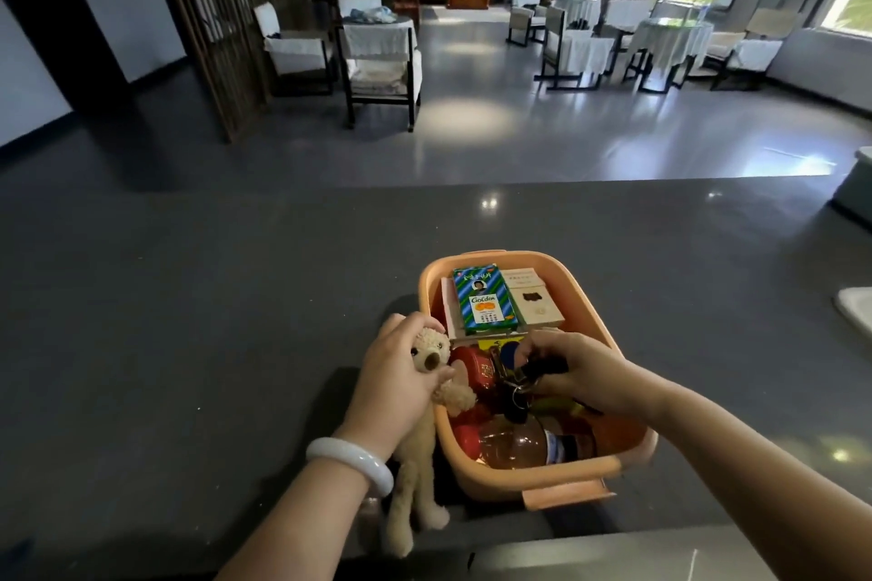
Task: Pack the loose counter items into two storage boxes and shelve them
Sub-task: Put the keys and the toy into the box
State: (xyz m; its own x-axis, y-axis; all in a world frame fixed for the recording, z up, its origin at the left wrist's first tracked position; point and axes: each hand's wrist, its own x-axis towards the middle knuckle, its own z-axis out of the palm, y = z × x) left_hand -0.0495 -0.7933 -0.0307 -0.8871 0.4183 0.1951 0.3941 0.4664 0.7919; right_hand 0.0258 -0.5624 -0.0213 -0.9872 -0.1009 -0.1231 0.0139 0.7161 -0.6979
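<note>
One peach plastic storage box (634, 448) sits at the near edge of the dark desk (188, 321), already crowded: a green Golden carton (485, 300), a white carton (531, 297), a red tin (474, 368) and a bottle (524, 441) lying on its side. The left hand (396, 373) has its fingers wrapped round a plush bear (427, 392) hanging over the box's left rim. The right hand (573, 368) pinches a bunch of keys (514, 392) above the contents. By my reading, packing is nearly finished; no second box is in view, and shelving remains.
</note>
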